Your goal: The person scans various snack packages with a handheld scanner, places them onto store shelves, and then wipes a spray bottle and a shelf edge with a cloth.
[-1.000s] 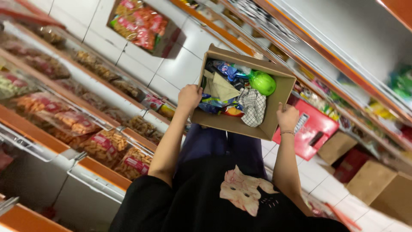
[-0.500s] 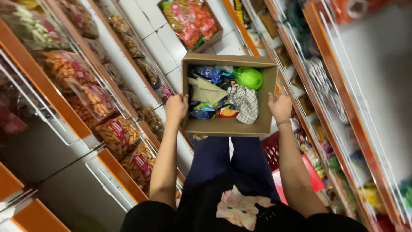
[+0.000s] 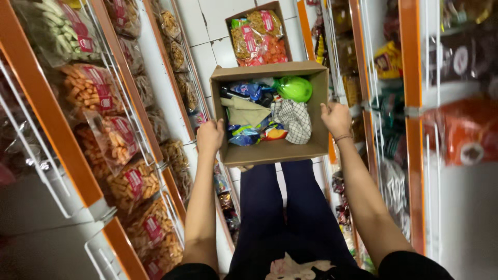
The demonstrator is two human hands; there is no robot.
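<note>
I hold an open cardboard box (image 3: 276, 151) in front of me at waist height. My left hand (image 3: 209, 136) grips its left wall and my right hand (image 3: 336, 119) grips its right wall. Inside lie a green round plastic thing (image 3: 294, 88), a checked cloth (image 3: 293, 120), a beige folded item (image 3: 245, 111) and several blue and coloured packets (image 3: 251, 136). My dark trousers (image 3: 282, 212) show below the box.
I stand in a narrow shop aisle with a white tiled floor (image 3: 215, 31). Orange-edged wire shelves (image 3: 111, 129) of bagged snacks run along the left, and more shelves (image 3: 410, 103) of packets along the right. Another cardboard box (image 3: 258, 32) of snack bags sits on the floor ahead.
The view has swung so the aisle now runs straight ahead. The box stays held in both hands, now level and centred before me.
</note>
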